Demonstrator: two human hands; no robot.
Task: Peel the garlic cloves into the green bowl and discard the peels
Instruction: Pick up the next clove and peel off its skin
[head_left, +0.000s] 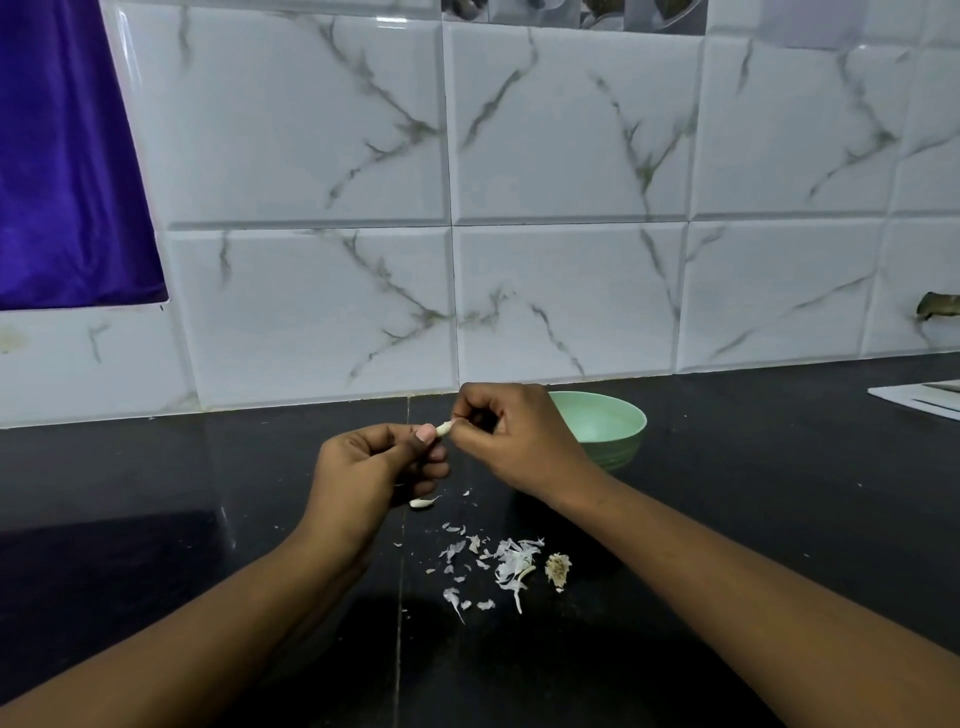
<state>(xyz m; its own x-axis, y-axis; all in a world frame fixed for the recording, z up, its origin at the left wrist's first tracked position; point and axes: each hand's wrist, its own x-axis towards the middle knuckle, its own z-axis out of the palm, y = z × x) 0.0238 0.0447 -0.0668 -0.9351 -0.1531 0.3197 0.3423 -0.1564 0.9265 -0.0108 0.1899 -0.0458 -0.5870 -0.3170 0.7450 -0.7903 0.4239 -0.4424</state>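
Note:
A small pale garlic clove (443, 428) is held above the black counter between both hands. My left hand (374, 467) grips its lower end between thumb and fingers. My right hand (511, 434) pinches its upper tip. The green bowl (615, 431) stands just behind my right hand, partly hidden by it, and the part of its inside that shows looks bare. Another clove (423, 502) lies on the counter under my left hand. Scattered white peels (498, 564) and a dry root stub (557, 569) lie in front of the hands.
The black counter (727, 519) runs along a marble-patterned tiled wall. A white flat object (922, 399) sits at the far right edge. A purple cloth (62, 156) hangs at the upper left.

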